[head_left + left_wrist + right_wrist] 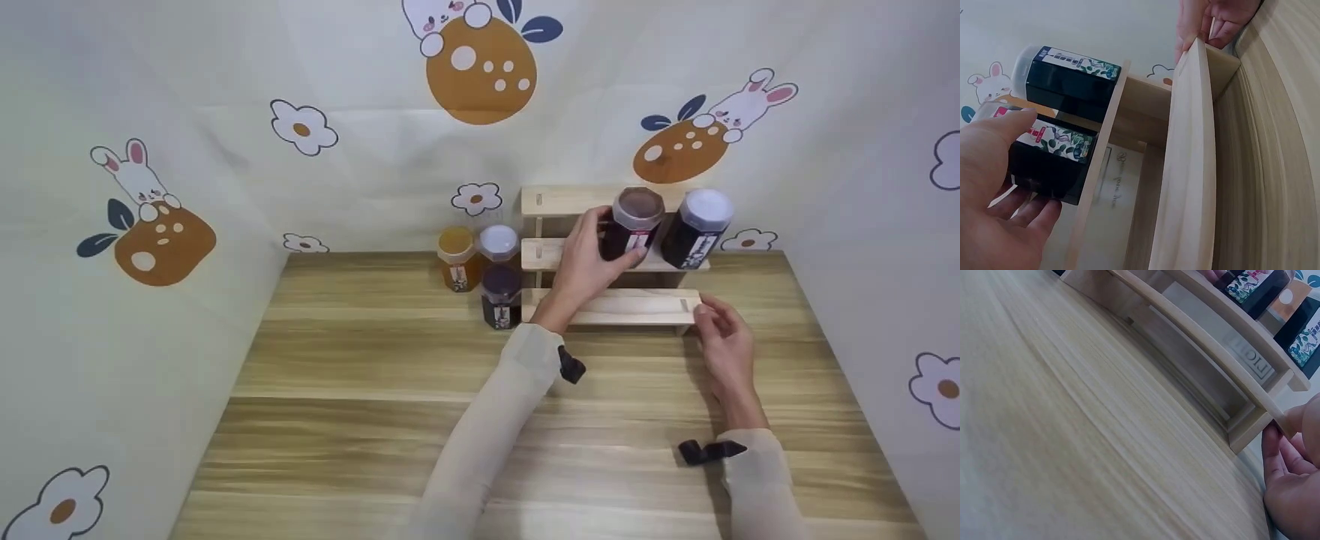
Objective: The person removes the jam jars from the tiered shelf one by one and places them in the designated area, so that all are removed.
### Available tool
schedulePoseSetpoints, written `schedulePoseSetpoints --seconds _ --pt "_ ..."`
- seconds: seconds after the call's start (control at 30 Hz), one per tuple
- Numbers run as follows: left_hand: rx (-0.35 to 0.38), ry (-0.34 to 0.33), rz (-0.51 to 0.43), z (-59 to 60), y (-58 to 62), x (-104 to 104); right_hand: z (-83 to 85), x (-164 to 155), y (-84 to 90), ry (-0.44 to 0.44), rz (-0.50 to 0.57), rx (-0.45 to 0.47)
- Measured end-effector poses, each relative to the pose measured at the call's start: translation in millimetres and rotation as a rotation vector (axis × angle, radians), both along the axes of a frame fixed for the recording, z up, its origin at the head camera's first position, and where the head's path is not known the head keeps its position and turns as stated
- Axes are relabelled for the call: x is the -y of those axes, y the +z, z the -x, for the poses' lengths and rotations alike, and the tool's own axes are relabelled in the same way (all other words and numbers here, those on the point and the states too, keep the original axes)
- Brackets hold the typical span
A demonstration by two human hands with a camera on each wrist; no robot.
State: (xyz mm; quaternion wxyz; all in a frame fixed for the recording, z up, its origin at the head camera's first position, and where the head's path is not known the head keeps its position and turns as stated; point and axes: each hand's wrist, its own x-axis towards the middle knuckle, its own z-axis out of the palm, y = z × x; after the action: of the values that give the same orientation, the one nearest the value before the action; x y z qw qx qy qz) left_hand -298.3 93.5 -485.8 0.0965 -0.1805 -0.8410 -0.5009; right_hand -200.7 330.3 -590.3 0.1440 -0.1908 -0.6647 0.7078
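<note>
My left hand (585, 266) grips a dark jar (637, 225) with a clear faceted lid, at the middle step of a three-step wooden rack (630, 304). In the left wrist view, the thumb lies along the label of this jar (1050, 160), and its base is at the step's edge; I cannot tell whether it bears on the step. Beside it, a second dark jar (697, 229) with a white lid stands on the same step. My right hand (726, 345) pinches the right end of the lowest step, as the right wrist view shows with the fingers (1292, 455) curled at the corner.
Left of the rack, on the wood-grain table (360, 360), stand an amber jar (457, 259), a white-lidded jar (499, 244) and a dark jar (501, 296). Patterned cloth walls (360, 187) enclose the table at the back and both sides.
</note>
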Motion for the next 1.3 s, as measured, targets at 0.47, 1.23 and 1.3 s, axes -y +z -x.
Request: schedulePoseSetpoints --seconds 0.47,1.23,1.3 --pt "-0.047 0.112 -0.017 -5.0 -9.0 -10 0.1 4 2.7 0.007 0.034 -0.005" --pt "-0.112 0.142 -0.092 -24.3 -20.0 17 0.4 -1 -1.2 0.004 -0.007 0.023" --pt "-0.117 0.143 -0.102 -26.4 -20.8 22 0.9 -1 -1.0 0.001 0.009 0.025"
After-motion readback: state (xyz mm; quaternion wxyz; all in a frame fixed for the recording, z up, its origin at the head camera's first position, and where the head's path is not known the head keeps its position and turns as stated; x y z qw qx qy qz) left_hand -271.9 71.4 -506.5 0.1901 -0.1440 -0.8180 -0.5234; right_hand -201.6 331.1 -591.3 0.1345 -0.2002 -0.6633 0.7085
